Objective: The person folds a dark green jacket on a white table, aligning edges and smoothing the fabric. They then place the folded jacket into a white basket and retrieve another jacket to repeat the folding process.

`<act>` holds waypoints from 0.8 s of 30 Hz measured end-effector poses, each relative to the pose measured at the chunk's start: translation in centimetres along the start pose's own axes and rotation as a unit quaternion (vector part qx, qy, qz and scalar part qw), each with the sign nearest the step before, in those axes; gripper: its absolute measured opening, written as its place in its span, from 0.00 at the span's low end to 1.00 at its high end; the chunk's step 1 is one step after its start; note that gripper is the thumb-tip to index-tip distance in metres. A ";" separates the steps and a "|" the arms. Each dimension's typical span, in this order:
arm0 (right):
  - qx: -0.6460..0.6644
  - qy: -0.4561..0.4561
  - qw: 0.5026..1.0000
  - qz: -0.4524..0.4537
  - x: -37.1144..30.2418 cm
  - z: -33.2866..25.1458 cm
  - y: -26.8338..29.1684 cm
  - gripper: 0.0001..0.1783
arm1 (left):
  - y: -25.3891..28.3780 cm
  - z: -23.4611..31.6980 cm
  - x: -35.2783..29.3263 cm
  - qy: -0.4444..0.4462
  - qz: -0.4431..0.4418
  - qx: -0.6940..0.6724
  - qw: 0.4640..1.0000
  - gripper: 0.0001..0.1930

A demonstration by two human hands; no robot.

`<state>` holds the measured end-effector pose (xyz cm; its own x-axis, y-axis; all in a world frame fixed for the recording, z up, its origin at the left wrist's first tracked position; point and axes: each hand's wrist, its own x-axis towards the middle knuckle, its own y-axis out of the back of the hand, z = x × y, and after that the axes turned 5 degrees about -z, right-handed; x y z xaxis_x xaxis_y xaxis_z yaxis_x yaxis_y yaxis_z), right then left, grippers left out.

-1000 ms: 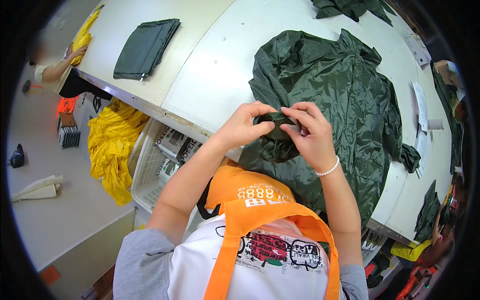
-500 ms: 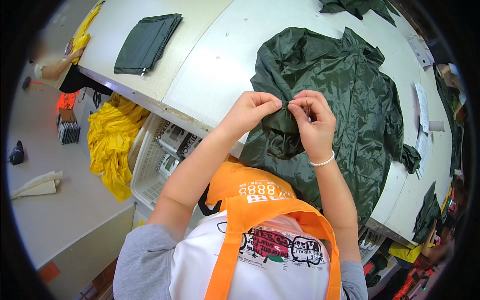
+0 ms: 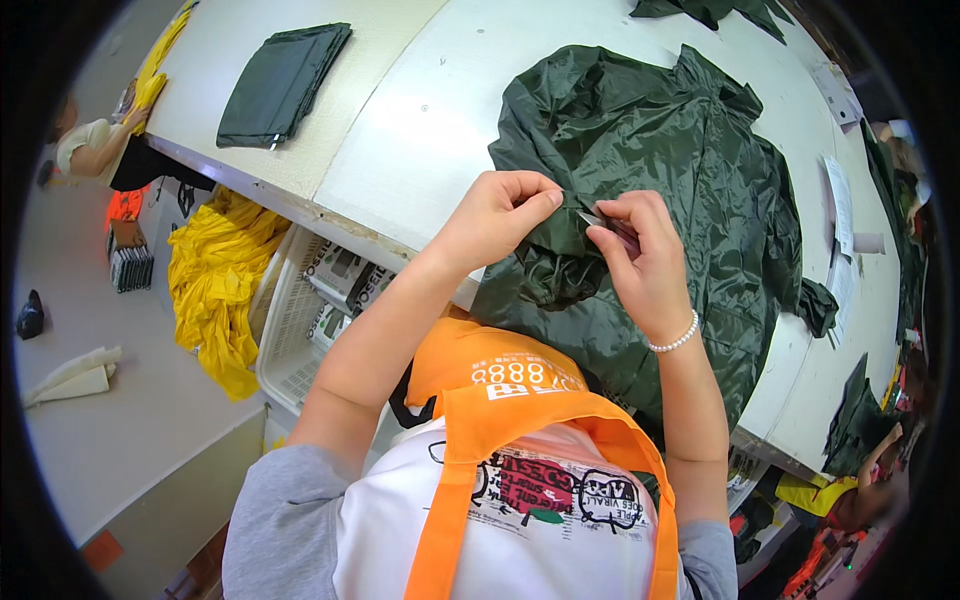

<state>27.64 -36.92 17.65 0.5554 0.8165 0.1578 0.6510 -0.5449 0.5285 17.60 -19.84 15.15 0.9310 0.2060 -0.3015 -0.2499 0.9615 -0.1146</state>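
Head view shows both forearms reaching up from below, elbows bent, wrists meeting over the dark green raincoat [image 3: 660,170] spread on the white bench [image 3: 420,120]. Left hand [image 3: 500,215] is curled, thumb and forefinger pinching a fold of the fabric. Right hand [image 3: 640,250] faces it, fingers closed on a small metal tool [image 3: 592,218] at that fold.

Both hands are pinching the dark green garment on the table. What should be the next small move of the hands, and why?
Probably the right hand should close its small metal tool at the spot the left hand pinches. The tool's tip already points at that pinch, and the left fingers hold a fold of the dark green garment raised. Whether a loose thread is there is too small to tell.
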 end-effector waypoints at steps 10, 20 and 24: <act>-0.003 0.008 1.000 -0.017 0.5 -0.1 0.2 0.08 | -0.5 0.6 -0.2 -0.037 0.010 0.095 0.995 0.09; -0.002 -0.008 0.999 -0.052 0.8 -0.3 0.9 0.08 | -0.5 1.3 -0.4 -0.032 -0.005 0.119 0.992 0.09; -0.003 0.006 0.999 -0.040 0.7 0.1 1.1 0.09 | -0.1 0.7 -0.1 -0.014 0.001 0.066 0.998 0.09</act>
<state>28.83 -36.96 18.26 0.4961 0.8593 0.1242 0.6900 -0.4770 0.5444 17.76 -19.85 15.84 0.9384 0.2106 -0.2739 -0.2159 0.9763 0.0111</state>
